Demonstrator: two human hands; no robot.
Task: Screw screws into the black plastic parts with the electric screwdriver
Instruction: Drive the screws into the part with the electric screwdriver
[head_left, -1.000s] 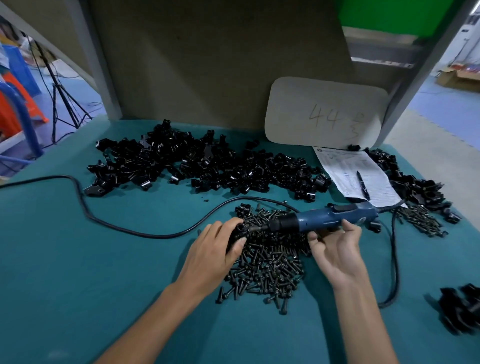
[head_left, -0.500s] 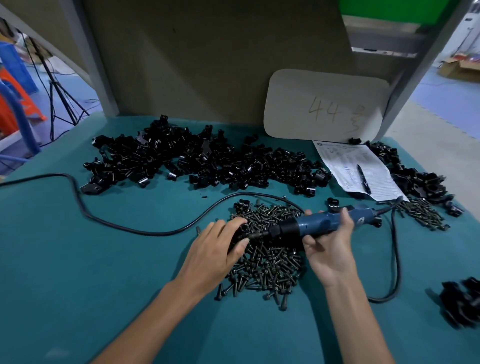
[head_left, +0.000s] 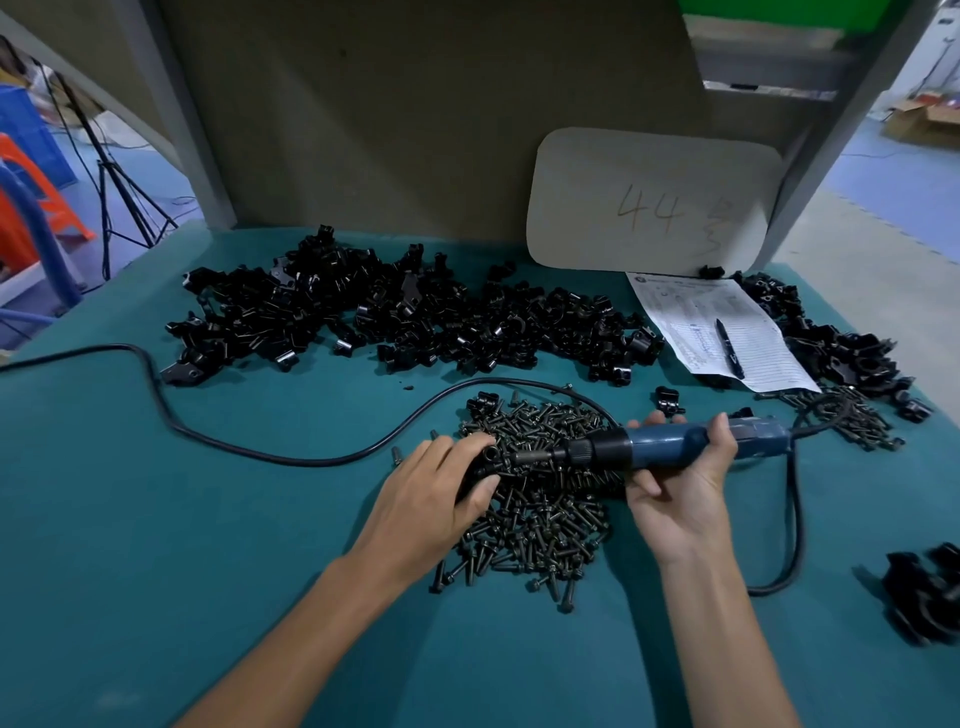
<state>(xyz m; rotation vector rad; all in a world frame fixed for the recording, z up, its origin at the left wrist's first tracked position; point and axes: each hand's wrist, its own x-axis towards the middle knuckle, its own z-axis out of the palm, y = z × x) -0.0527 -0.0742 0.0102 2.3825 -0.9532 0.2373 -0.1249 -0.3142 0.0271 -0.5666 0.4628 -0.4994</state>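
A teal table (head_left: 156, 519) is crossed in the upper middle of the frame by a long heap of black plastic parts (head_left: 415, 317), too tangled to be counted. A second heap (head_left: 841, 348) is seen at the right edge, beside a printed sheet (head_left: 696, 322) on which one pen (head_left: 727, 348) lies. A pale board (head_left: 649, 208) marked "44" is leaned against the back wall. A black cable (head_left: 260, 447) is looped in from the left edge and round the far side of the main screw pile (head_left: 540, 509) at centre.

Over that pile one black part (head_left: 485, 462) is gripped by the left hand (head_left: 441, 488), whose curled fingers hide most of it. The electric screwdriver (head_left: 670, 447) is held level by the right hand (head_left: 680, 488), fingers wrapped round its blue body and its tip brought against that part. Whether a screw sits on the bit cannot be made out.

A blurred clump (head_left: 924, 592) of black pieces is cut off at the lower right. Two screw piles are counted, the smaller pile (head_left: 852, 415) at right, along with one screwdriver.
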